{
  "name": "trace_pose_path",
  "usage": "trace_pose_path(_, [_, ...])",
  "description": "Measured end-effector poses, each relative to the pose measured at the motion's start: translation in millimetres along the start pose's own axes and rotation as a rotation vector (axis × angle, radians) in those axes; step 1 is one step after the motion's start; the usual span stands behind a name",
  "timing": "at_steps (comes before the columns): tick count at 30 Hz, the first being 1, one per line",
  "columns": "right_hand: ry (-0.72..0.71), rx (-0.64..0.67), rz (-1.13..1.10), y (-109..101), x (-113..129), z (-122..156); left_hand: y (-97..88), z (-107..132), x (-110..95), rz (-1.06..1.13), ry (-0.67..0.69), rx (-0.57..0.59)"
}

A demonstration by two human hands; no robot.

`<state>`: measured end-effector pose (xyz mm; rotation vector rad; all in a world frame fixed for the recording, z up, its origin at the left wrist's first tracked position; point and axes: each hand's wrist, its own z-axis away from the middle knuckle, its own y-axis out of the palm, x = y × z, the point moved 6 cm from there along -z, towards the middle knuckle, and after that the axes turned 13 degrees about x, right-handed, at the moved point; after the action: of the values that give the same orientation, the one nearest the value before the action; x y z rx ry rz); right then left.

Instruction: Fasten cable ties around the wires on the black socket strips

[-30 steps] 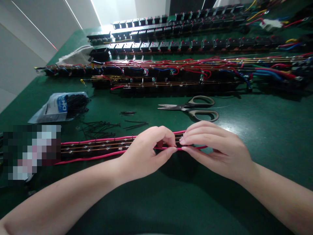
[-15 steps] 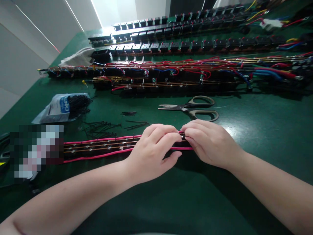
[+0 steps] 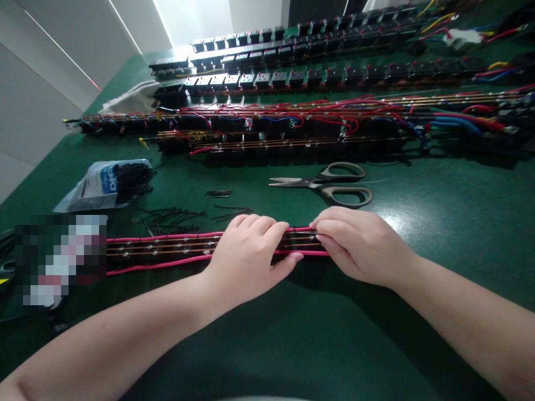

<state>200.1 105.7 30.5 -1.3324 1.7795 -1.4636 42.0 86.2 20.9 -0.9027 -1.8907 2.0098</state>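
Note:
A long black strip with copper rods and solder joints lies across the table in front of me, a red wire running along each long edge. My left hand is wrapped over the strip, fingers on the far edge and thumb along the near one. At the strip's right part, my right hand is closed, fingertips pinched together by the far red wire. Whatever lies between those fingertips is hidden. Dark bands, apparently cable ties, cross the far wire at intervals.
Beyond my hands lie scissors, loose black cable ties and a plastic bag of more ties. Farther back, several wired strips and rows of black sockets span the green table. A white cloth sits at back left.
My left hand has slid left along the strip, away from the right hand, baring a stretch between them. The right hand stays pinched at nearly the same spot.

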Motion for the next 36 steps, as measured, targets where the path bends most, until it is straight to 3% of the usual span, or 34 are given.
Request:
trace_pose_path(14, [0.043,-0.008,0.06,-2,3,-3,-0.5,-5,2,0.048,-0.031,0.116])
trace_pose_path(18, [0.066,-0.036,-0.158,-11,6,-8,-0.8,-6,2,0.073,-0.026,0.126])
trace_pose_path(27, [0.28,-0.155,-0.722,-22,-11,1,-0.3,-6,3,0.081,-0.031,0.146])
trace_pose_path(36, [0.367,-0.185,-0.724,-14,-27,5,-0.2,-6,3,0.068,-0.025,0.161])
